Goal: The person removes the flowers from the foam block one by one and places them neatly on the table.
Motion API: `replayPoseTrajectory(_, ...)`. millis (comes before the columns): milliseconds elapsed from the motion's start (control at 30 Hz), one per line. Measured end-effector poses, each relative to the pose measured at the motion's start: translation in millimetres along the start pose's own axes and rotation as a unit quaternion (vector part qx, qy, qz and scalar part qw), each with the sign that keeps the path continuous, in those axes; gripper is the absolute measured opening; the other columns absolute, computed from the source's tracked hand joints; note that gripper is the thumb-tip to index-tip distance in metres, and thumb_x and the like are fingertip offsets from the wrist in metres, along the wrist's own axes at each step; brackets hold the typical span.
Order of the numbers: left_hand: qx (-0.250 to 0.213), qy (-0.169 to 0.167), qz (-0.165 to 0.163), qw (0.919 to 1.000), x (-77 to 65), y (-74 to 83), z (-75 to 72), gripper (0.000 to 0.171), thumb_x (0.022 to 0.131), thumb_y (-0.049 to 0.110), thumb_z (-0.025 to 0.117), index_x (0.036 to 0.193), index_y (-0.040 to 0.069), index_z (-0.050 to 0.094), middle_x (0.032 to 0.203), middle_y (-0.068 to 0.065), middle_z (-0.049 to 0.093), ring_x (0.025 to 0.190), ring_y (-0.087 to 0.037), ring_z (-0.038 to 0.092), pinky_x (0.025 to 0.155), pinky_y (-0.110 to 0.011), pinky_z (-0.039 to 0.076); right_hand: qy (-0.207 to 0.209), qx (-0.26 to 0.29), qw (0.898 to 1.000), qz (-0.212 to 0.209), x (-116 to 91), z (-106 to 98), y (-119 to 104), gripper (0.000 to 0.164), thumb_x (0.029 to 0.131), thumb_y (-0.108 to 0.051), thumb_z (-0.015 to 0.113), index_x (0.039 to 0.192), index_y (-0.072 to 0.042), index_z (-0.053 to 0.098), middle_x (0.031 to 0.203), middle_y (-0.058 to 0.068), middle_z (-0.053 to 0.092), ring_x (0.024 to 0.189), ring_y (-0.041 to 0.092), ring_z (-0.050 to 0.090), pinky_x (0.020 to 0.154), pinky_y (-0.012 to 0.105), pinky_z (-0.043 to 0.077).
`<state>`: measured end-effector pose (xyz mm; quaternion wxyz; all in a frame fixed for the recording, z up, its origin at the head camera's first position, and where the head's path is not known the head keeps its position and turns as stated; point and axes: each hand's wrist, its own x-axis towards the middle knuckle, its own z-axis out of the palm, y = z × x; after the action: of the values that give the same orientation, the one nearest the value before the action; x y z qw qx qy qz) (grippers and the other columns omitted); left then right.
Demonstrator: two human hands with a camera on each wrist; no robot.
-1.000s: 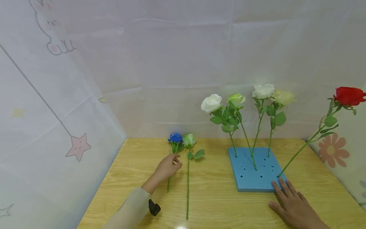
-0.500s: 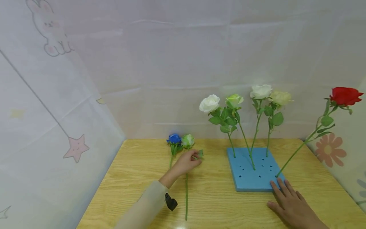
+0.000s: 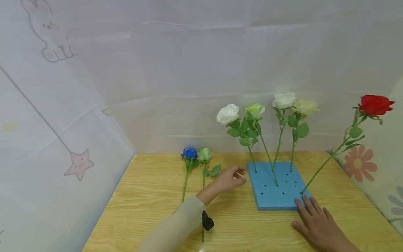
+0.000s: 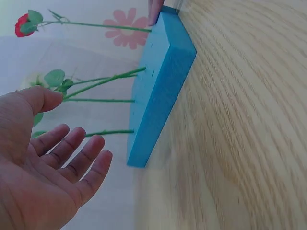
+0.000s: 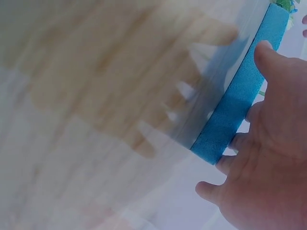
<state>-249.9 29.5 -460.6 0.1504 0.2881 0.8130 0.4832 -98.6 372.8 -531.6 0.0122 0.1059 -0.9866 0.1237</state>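
My left hand point(image 3: 231, 179) hovers just left of a blue foam block point(image 3: 274, 203), its fingers loosely bent around nothing, as the left wrist view also shows. Fingers of my right hand point(image 3: 321, 222) rest on the block's near right corner; in the right wrist view they lie spread over its edge. Stuck in the block are a red rose point(image 3: 375, 105), leaning right, a white rose point(image 3: 228, 114), a green-tinged rose point(image 3: 255, 110), another white rose point(image 3: 284, 100) and a cream rose point(image 3: 305, 107). Several holes show in its top.
On the wooden table point(image 3: 151, 189) left of the block lie a blue rose point(image 3: 189, 153) and a pale green rose point(image 3: 204, 154), side by side, stems toward me. My left sleeve point(image 3: 179, 224) covers part of their stems. A printed cloth point(image 3: 189, 70) hangs behind the table.
My left hand has moved right, from over the blue rose, past the pale green one, to beside the block, carrying nothing. My right hand stays on the block's corner. The view has shifted slightly.
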Motion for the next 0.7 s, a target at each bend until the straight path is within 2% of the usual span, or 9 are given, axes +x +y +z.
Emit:
replayPoseTrajectory(233, 0.002, -0.019, 0.029, 0.9994, 21.0, 5.5, 23.2, 0.044, 0.102, 0.031, 0.064, 0.142, 0.015, 0.056, 0.133, -0.006, 0.063, 0.109, -0.007, 0.060, 0.082, -0.022, 0.054, 0.003, 0.021, 1.000, 0.004, -1, -2, -2, 0.080, 0.098, -0.054, 0.060, 0.158, -0.007, 0.034, 0.161, 0.028, 0.028, 0.153, 0.046, 0.009, 0.103, 0.079, 0.021)
replayPoseTrajectory(467, 0.005, -0.030, 0.059, 0.9978, 38.6, 25.1, 46.6, 0.042, 0.102, 0.031, 0.064, 0.141, 0.016, 0.057, 0.130, -0.002, 0.065, 0.106, -0.002, 0.059, 0.085, -0.020, 0.052, 0.001, 0.015, 1.000, 0.007, -1, -5, -4, 0.080, 0.099, -0.054, 0.058, 0.158, -0.006, 0.033, 0.161, 0.028, 0.027, 0.152, 0.047, 0.010, 0.104, 0.079, 0.020)
replayPoseTrajectory(700, 0.020, -0.033, 0.064, 0.9972, 50.1, 42.5, 71.6, 0.040, 0.101, 0.031, 0.066, 0.138, 0.018, 0.059, 0.126, 0.004, 0.067, 0.103, 0.002, 0.059, 0.080, -0.017, 0.052, -0.004, 0.013, 1.000, 0.014, 1, -6, -6, 0.080, 0.099, -0.055, 0.057, 0.157, -0.004, 0.036, 0.161, 0.029, 0.027, 0.151, 0.049, 0.012, 0.104, 0.080, 0.018)
